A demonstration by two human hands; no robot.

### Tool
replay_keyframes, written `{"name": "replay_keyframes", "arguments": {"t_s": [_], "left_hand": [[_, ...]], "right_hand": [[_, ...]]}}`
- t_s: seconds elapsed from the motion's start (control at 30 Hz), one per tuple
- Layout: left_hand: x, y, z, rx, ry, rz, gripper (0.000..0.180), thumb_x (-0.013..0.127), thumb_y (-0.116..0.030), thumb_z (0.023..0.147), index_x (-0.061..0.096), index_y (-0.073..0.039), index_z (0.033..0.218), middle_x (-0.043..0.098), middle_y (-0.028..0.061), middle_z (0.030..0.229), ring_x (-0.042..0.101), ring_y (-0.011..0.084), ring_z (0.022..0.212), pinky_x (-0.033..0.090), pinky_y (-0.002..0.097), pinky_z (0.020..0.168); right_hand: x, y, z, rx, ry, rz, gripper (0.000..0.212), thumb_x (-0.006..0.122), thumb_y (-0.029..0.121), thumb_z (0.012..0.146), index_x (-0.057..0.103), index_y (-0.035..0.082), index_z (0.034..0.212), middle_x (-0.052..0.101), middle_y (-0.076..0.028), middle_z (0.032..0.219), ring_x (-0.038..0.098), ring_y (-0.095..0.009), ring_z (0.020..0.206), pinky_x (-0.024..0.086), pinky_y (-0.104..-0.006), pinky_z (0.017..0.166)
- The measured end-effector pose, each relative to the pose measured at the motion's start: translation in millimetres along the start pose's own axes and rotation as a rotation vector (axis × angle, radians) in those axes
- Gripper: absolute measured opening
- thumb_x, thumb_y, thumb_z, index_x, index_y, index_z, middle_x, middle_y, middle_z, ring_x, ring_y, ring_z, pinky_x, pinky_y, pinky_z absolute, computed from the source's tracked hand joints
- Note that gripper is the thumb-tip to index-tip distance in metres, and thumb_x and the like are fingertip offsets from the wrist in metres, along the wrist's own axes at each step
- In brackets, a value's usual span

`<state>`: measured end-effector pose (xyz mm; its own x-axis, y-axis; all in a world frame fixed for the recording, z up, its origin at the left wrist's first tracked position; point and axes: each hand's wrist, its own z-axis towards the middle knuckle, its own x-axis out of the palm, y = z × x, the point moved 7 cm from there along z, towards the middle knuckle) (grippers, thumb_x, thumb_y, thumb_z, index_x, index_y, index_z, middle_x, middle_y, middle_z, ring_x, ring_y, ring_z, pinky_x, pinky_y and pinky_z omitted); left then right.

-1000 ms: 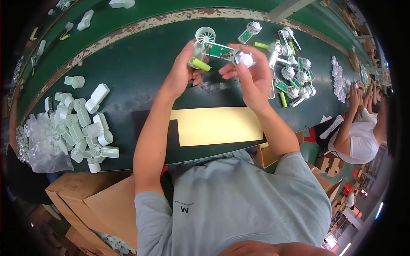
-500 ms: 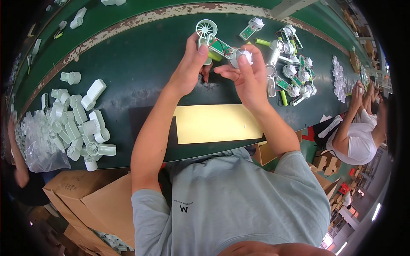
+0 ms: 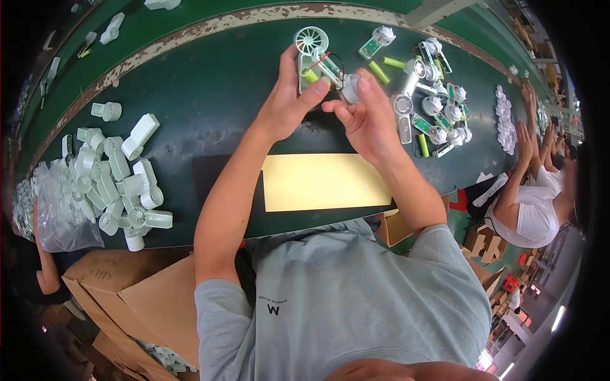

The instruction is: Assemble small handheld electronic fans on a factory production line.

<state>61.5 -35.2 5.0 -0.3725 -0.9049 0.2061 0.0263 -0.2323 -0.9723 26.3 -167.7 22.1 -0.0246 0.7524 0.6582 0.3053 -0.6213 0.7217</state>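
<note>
My left hand (image 3: 289, 95) grips a pale green handheld-fan shell (image 3: 302, 68) with a round slotted grille (image 3: 311, 40) at its far end. A yellow-green battery cell (image 3: 309, 75) sits by the shell near my left thumb. Along it lies a green circuit board (image 3: 329, 65), with thin red and dark wires looping toward a white round motor piece (image 3: 350, 89). My right hand (image 3: 370, 114) holds that piece between thumb and fingers, its lower fingers curled below. Part of the piece is hidden by the fingers.
Pale green fan shells (image 3: 105, 174) are heaped at the left beside a clear plastic bag (image 3: 60, 216). Motor-and-board assemblies (image 3: 438, 114) and a loose battery cell (image 3: 379, 72) lie at the right. A yellow sheet (image 3: 327, 184) lies before me. A co-worker (image 3: 524, 213) sits at the far right.
My right hand has drawn the motor piece slightly left and nearer me, turning it. The board and battery cell have shifted against the shell. A loose battery cell beyond my right hand shows more fully.
</note>
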Motion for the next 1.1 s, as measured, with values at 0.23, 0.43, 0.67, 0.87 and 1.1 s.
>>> {"name": "replay_keyframes", "arguments": {"t_s": [0.23, 0.43, 0.67, 0.87, 1.1], "left_hand": [[-3.3, -9.2, 2.2, 0.057, -0.071, 0.079, 0.056, 0.044, -0.037, 0.105, 0.025, -0.005, 0.147, 0.056, 0.0041, 0.098, 0.047, 0.0059, 0.072, 0.038, 0.0205, 0.056], [-10.2, -9.8, 9.0, -0.023, -0.148, 0.041, 0.025, 0.046, -0.02, 0.106, 0.057, -0.003, 0.119, 0.058, -0.0002, 0.079, 0.045, 0.004, 0.058, 0.033, 0.0191, 0.046], [-4.8, 1.5, -3.1, -0.276, 0.079, -0.139, 0.047, 0.038, -0.036, 0.107, 0.049, -0.008, 0.143, 0.049, -0.0019, 0.083, 0.036, 0.003, 0.064, 0.027, 0.0177, 0.052], [2.7, 3.3, -4.5, -0.154, 0.221, 0.23, 0.065, 0.046, -0.035, 0.105, 0.021, -0.007, 0.158, 0.055, 0.0007, 0.091, 0.049, 0.0082, 0.073, 0.045, 0.0249, 0.067], [3.9, -2.9, -1.3, -0.263, 0.233, 0.228, 0.054, 0.046, -0.03, 0.105, 0.033, -0.011, 0.154, 0.057, 0.0004, 0.084, 0.051, 0.0103, 0.069, 0.047, 0.0275, 0.067]], "right_hand": [[-1.8, 1.8, 4.2, -0.123, -0.049, -0.196, 0.029, 0.057, 0.025, 0.102, 0.04, 0.01, 0.119, 0.061, -0.012, 0.113, 0.072, -0.029, 0.09, 0.061, -0.0276, 0.078], [5.8, 32.3, 0.7, -0.727, 0.007, -0.697, 0.044, 0.065, -0.013, 0.085, 0.039, 0.006, 0.115, 0.049, -0.017, 0.127, 0.059, -0.016, 0.098, 0.052, -0.0282, 0.085], [4.4, 58.2, -14.5, -1.029, 0.003, -1.083, 0.034, 0.065, -0.009, 0.085, 0.049, 0.004, 0.113, 0.047, -0.02, 0.13, 0.06, -0.02, 0.098, 0.052, -0.029, 0.082], [9.9, 71.9, -15.8, -1.086, -0.136, -1.175, 0.027, 0.068, -0.004, 0.082, 0.062, 0.007, 0.106, 0.055, -0.019, 0.124, 0.057, -0.031, 0.105, 0.047, -0.0387, 0.091], [25.2, 79.7, -10.1, -1.14, -0.019, -1.247, 0.033, 0.068, -0.006, 0.081, 0.064, 0.007, 0.111, 0.052, -0.02, 0.127, 0.057, -0.031, 0.106, 0.047, -0.0395, 0.092]]}}
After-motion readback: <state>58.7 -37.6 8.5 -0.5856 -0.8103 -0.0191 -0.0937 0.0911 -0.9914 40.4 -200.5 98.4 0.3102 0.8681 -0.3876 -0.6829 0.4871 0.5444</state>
